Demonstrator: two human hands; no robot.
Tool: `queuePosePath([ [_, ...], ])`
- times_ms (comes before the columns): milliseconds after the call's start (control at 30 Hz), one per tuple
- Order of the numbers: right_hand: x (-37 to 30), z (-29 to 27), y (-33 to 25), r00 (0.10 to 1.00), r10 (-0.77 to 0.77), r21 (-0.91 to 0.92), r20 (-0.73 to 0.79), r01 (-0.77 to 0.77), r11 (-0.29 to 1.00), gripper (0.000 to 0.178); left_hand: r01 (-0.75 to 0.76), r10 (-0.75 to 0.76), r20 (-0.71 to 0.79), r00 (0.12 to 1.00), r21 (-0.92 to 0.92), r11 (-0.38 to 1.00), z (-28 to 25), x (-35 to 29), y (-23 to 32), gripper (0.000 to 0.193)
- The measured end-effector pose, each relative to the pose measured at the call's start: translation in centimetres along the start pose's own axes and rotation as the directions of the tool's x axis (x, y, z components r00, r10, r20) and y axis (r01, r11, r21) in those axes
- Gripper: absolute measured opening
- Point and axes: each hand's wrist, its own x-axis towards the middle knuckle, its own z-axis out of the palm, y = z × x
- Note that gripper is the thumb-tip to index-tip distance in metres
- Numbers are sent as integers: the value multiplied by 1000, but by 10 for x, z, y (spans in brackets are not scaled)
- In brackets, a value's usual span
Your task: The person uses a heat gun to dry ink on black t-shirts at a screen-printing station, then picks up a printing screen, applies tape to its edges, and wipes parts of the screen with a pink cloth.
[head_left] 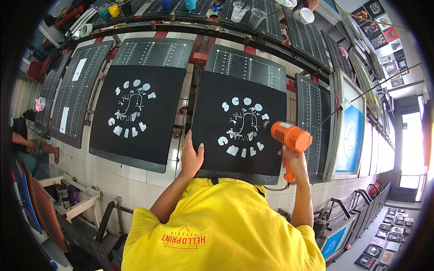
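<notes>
An orange heat gun [291, 136] is in my right hand [294, 160], fingers wrapped round its handle. Its dark nozzle points left, above the right side of a black fabric panel [212, 122] with a white lettered cartoon print [243, 124]. That panel lies flat on a dark marked board [248, 65]. My left hand [192, 156] rests at the panel's left edge, fingers extended and holding nothing. To the left, a second black fabric panel [104, 131] with a similar white print [131, 108] covers another board.
Framed printing screens [350, 131] stand at the right, near the heat gun's cord [323, 119]. Clear plastic cups [257, 18] and paint pots [113, 9] sit on the far row of boards. Another person's leg [49, 149] shows at the left, and a hand [313, 4] at the top.
</notes>
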Motion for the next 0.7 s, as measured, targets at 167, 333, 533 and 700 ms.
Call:
queuePosePath([
  [167, 15, 6, -17, 1000, -23, -30, -11, 23, 999, 31, 17, -17, 8, 1000, -10, 1000, -2, 4, 5, 69],
  [333, 33, 17, -25, 997, -76, -19, 17, 77, 997, 31, 16, -16, 8, 1000, -22, 1000, 0, -1, 2, 68],
  [533, 30, 38, -41, 989, -133, -2, 70, 134, 991, 26, -33, 33, -16, 999, 29, 999, -1, 2, 2, 69],
  [700, 7, 49, -47, 971, -77, -66, 227, 94, 993, 24, -51, 52, -37, 998, 39, 998, -1, -1, 2, 69],
])
